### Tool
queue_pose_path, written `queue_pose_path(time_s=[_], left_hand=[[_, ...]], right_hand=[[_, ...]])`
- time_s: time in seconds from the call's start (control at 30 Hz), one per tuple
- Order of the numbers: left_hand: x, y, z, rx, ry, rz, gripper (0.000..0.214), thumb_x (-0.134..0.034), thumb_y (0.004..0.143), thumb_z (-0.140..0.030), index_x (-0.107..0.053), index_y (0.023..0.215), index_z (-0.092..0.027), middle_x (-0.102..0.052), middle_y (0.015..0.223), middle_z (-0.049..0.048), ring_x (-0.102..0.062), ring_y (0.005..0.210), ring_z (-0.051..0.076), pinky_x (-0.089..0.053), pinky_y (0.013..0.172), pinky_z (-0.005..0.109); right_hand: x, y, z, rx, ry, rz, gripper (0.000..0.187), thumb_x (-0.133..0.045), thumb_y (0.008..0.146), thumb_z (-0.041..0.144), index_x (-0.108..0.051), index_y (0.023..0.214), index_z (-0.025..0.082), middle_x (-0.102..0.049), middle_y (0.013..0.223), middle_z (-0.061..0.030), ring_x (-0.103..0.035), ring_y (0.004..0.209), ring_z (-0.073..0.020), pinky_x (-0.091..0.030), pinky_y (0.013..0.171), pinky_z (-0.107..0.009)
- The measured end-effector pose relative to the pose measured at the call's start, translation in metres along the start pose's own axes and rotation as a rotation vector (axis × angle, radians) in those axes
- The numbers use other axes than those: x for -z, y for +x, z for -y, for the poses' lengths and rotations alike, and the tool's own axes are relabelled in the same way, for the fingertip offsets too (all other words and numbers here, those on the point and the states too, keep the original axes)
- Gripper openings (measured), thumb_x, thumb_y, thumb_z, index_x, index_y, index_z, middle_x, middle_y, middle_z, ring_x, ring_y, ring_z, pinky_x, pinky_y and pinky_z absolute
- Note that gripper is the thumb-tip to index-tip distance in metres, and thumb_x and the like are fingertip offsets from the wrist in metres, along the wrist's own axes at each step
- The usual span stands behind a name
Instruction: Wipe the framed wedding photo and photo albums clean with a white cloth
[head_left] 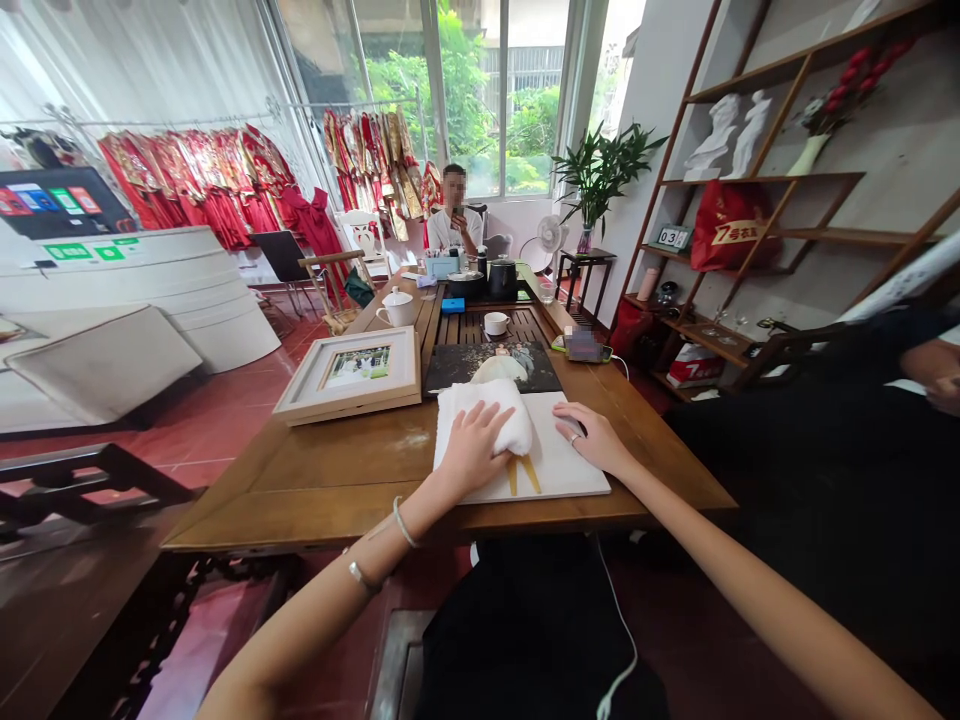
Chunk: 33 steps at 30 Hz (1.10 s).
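Note:
A folded white towel lies on a white board near the table's front edge. My left hand is on top of the towel, fingers spread over it and thumb along its near side, with a fold bulging between them. Two yellow-gold strips show on the board just below the towel; whatever lies under the cloth is hidden. My right hand rests over the board's right edge with its fingers stretched out and a ring on one of them. Behind the board is a dark panel with a painted pattern.
A framed photo lies at the left on the wooden table. Farther back are a lidded white cup, a small white cup and a blue box. A person sits at the far end; another person's arm shows at right.

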<state>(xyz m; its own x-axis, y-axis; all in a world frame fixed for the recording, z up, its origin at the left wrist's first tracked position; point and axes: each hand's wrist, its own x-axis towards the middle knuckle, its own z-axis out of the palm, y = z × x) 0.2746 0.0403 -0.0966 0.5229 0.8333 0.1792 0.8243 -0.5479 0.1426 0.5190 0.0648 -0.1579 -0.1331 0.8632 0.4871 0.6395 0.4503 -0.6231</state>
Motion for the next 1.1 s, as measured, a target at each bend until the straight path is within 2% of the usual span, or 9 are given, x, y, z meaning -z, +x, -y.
queue_pose_path(time_s=[0.27, 0.37, 0.43, 0.53, 0.67, 0.8, 0.93, 1.1], left_hand=[[0.005, -0.063, -0.025, -0.133, 0.001, 0.047, 0.078, -0.061, 0.074, -0.021, -0.031, 0.147, -0.028, -0.029, 0.155, 0.0059, -0.018, 0.144, 0.031, -0.019, 0.114, 0.054], [0.003, -0.072, -0.028, -0.202, 0.013, 0.055, 0.084, -0.063, 0.072, -0.023, -0.027, 0.148, -0.029, -0.025, 0.156, 0.0052, -0.014, 0.145, 0.032, -0.015, 0.115, 0.054], [0.004, -0.070, -0.027, -0.200, 0.020, 0.064, 0.083, -0.063, 0.072, -0.024, -0.028, 0.148, -0.029, -0.026, 0.156, 0.0054, -0.015, 0.144, 0.031, -0.017, 0.115, 0.053], [0.008, -0.058, -0.024, -0.136, 0.033, 0.070, 0.076, -0.059, 0.076, -0.025, -0.031, 0.147, -0.027, -0.032, 0.153, 0.0058, -0.022, 0.143, 0.031, -0.022, 0.114, 0.052], [0.006, -0.028, -0.017, -0.077, 0.063, 0.044, 0.068, -0.057, 0.080, -0.027, -0.034, 0.145, -0.025, -0.036, 0.151, 0.0081, -0.027, 0.140, 0.032, -0.027, 0.111, 0.052], [-0.002, 0.007, -0.013, -0.081, 0.109, 0.018, 0.065, -0.058, 0.081, -0.031, -0.037, 0.142, -0.023, -0.038, 0.149, 0.0113, -0.030, 0.137, 0.035, -0.030, 0.108, 0.056], [-0.006, 0.038, -0.012, -0.077, 0.175, -0.011, 0.060, -0.058, 0.080, -0.032, -0.043, 0.137, -0.021, -0.046, 0.140, 0.0134, -0.037, 0.131, 0.035, -0.033, 0.104, 0.055], [-0.008, 0.064, -0.008, -0.086, 0.203, -0.002, 0.053, -0.057, 0.081, -0.034, -0.047, 0.132, -0.022, -0.052, 0.131, 0.0122, -0.041, 0.124, 0.033, -0.035, 0.100, 0.053]], right_hand=[[0.000, 0.000, 0.002, 0.009, 0.014, -0.008, 0.020, -0.056, 0.082, 0.022, -0.069, 0.096, 0.022, -0.069, 0.112, -0.0090, -0.064, 0.109, -0.0246, -0.047, 0.099, -0.043], [0.001, 0.000, 0.001, 0.005, 0.015, 0.000, 0.020, -0.056, 0.082, 0.024, -0.069, 0.097, 0.021, -0.069, 0.112, -0.0099, -0.063, 0.110, -0.0250, -0.047, 0.099, -0.044], [0.001, 0.000, 0.001, 0.000, 0.014, 0.009, 0.020, -0.056, 0.083, 0.025, -0.069, 0.098, 0.020, -0.069, 0.113, -0.0107, -0.062, 0.112, -0.0253, -0.046, 0.100, -0.044], [0.001, 0.000, 0.000, -0.007, 0.009, 0.010, 0.020, -0.056, 0.083, 0.024, -0.069, 0.098, 0.021, -0.069, 0.113, -0.0100, -0.063, 0.111, -0.0248, -0.046, 0.100, -0.044], [0.000, 0.000, 0.000, -0.001, 0.008, 0.005, 0.020, -0.056, 0.082, 0.024, -0.069, 0.097, 0.022, -0.069, 0.113, -0.0091, -0.063, 0.110, -0.0245, -0.046, 0.100, -0.044], [0.000, 0.000, 0.000, 0.008, 0.009, 0.002, 0.020, -0.056, 0.083, 0.025, -0.069, 0.098, 0.022, -0.069, 0.112, -0.0094, -0.063, 0.111, -0.0253, -0.046, 0.100, -0.044], [0.001, 0.000, 0.000, 0.013, 0.003, -0.002, 0.021, -0.055, 0.083, 0.025, -0.069, 0.098, 0.022, -0.069, 0.112, -0.0102, -0.063, 0.110, -0.0261, -0.047, 0.099, -0.044], [0.001, 0.001, 0.000, 0.016, -0.005, -0.003, 0.021, -0.055, 0.082, 0.025, -0.069, 0.098, 0.023, -0.069, 0.111, -0.0096, -0.064, 0.109, -0.0260, -0.047, 0.098, -0.043]])
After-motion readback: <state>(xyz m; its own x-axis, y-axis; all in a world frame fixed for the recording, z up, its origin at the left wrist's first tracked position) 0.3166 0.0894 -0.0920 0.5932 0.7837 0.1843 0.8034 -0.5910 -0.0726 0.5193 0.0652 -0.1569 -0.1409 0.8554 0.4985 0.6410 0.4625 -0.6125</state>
